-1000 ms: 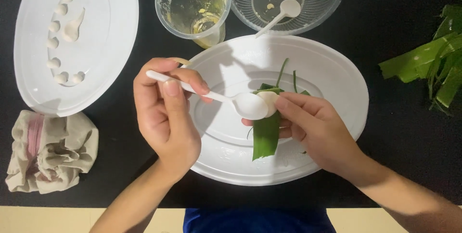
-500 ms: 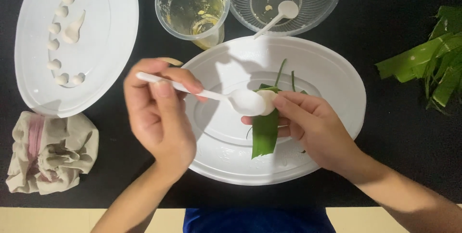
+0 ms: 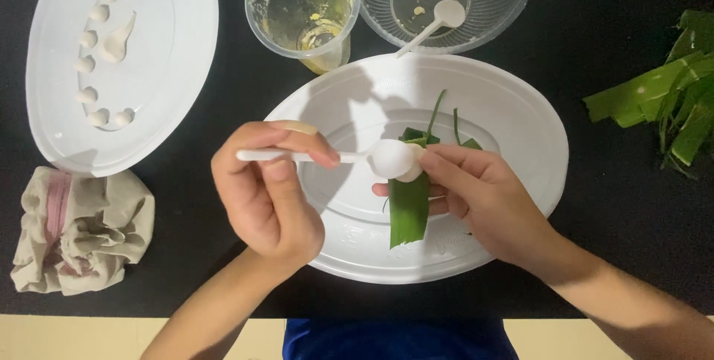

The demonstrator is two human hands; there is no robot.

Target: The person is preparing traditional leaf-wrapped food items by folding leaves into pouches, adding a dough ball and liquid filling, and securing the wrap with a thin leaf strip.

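left hand (image 3: 271,196): closed round one white plastic spoon (image 3: 335,157)
right hand (image 3: 483,200): curled round one folded green leaf strip (image 3: 409,207), above the oval white plate (image 3: 520,107)

I see a white plastic spoon (image 3: 349,157), smooth and a bit shiny, at the middle. Under it lies a green leaf strip (image 3: 408,210), smooth and glossy. The big oval plate (image 3: 513,107) looks like thin white plastic with a soft shine. At 12 o'clock the cup (image 3: 303,10) and the ribbed bowl (image 3: 491,3) are clear plastic. At 8 o'clock is a crumpled beige cloth (image 3: 82,230), soft and matt. The table (image 3: 595,204) is flat black and dull.
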